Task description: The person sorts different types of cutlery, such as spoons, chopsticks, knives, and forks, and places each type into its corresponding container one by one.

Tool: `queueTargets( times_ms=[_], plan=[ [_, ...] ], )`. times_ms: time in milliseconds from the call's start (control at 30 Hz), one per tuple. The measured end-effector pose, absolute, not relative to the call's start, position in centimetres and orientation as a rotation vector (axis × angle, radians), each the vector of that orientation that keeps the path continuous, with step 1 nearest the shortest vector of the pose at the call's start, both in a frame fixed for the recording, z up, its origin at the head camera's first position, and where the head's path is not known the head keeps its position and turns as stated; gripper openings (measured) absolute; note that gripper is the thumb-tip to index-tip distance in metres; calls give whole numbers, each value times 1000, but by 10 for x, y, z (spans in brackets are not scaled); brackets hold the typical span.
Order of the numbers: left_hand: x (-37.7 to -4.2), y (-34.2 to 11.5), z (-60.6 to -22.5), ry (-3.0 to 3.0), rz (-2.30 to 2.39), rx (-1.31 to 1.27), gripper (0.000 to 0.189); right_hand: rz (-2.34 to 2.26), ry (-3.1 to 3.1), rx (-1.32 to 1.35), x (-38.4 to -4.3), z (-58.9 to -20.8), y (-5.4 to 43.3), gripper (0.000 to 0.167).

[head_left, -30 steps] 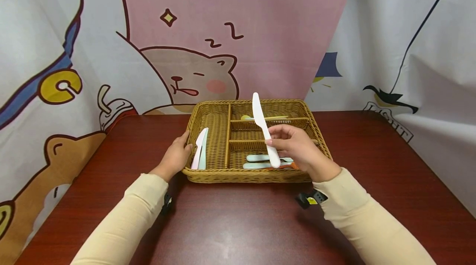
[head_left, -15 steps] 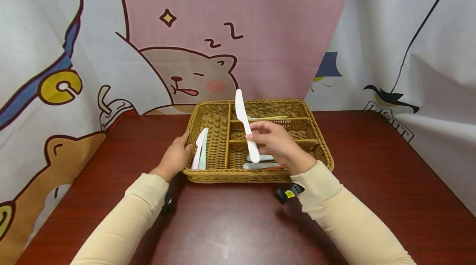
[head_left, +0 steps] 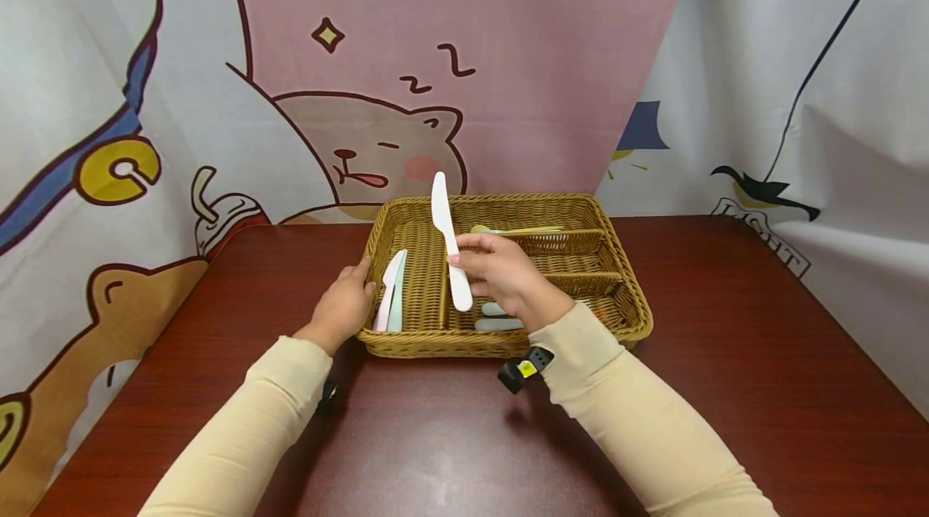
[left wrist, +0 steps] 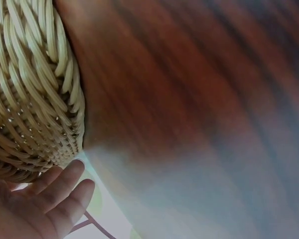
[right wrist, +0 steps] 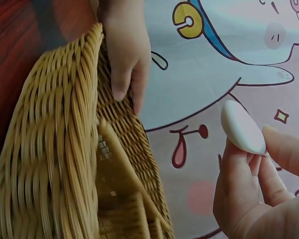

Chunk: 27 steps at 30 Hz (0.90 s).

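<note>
A white knife (head_left: 440,210) points blade up over the divider of the wicker basket (head_left: 435,346); thumb and fingers of my right hand (head_left: 504,271) pinch its handle. In the right wrist view the rounded handle end (right wrist: 241,127) faces the camera between the fingertips. My left hand (head_left: 341,307) rests at the basket's left side, thumb at the rim; in the left wrist view its extended fingers (left wrist: 65,191) lie beside the outer wall. The long left compartment holds a pink knife (head_left: 386,293) and a mint one (head_left: 397,299), lying side by side.
Yellow-handled cutlery (head_left: 533,230) lies in the back right compartment. Light blue handles (head_left: 501,324) show in the front right one, partly hidden by my right hand. The basket stands on a dark red wooden table (head_left: 435,436) before a printed curtain (head_left: 537,57).
My right hand has carried the white knife leftward, from above the right compartments to above the long divider. My left hand and the basket have stayed in place.
</note>
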<state>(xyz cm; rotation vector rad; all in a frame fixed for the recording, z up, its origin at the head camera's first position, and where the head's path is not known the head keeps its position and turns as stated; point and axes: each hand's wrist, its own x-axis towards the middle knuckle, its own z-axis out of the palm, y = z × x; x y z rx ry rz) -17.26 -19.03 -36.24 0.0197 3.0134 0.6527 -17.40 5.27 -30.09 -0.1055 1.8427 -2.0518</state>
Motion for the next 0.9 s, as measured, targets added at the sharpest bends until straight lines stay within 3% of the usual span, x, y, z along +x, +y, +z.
queueTargets(
  times_ms=[900],
  plan=[
    [-173, -191, -364, 3048, 679, 37, 53, -2162, 1619, 163, -180, -321, -28, 26]
  ],
)
